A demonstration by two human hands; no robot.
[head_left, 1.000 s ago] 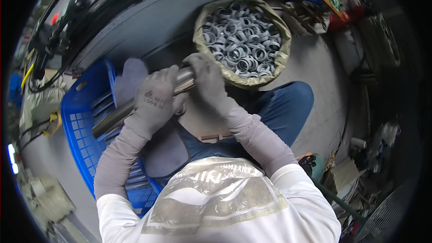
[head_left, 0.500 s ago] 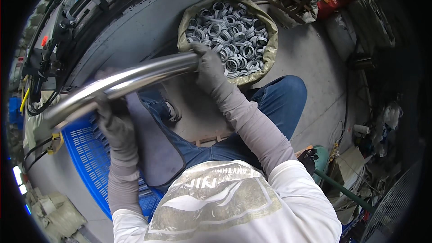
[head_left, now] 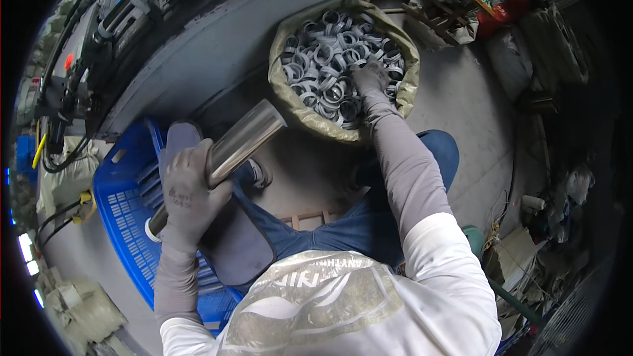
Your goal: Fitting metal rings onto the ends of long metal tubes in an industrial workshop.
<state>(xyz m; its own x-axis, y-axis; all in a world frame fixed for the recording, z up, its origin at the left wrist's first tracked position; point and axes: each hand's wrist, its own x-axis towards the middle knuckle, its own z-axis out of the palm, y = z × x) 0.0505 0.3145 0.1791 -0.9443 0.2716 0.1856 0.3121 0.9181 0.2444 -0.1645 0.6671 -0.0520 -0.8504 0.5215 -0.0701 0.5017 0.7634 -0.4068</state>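
Right hand point(head_left: 370, 79) now off the tube point(head_left: 244, 140), among rings point(head_left: 323, 55)

Left of centre, the left hand in a grey glove point(head_left: 192, 191) grips a shiny round metal tube point(head_left: 245, 140), which slants up toward the middle of the frame; a thin white ring point(head_left: 151, 231) circles its lower end. At upper centre, the right hand in a grey glove point(head_left: 370, 78) reaches among grey ring-shaped parts point(head_left: 323, 54) filling an olive woven sack point(head_left: 330, 129); whether its fingers hold one is unclear. A blue slotted plastic basket point(head_left: 105, 177) stands at the left.
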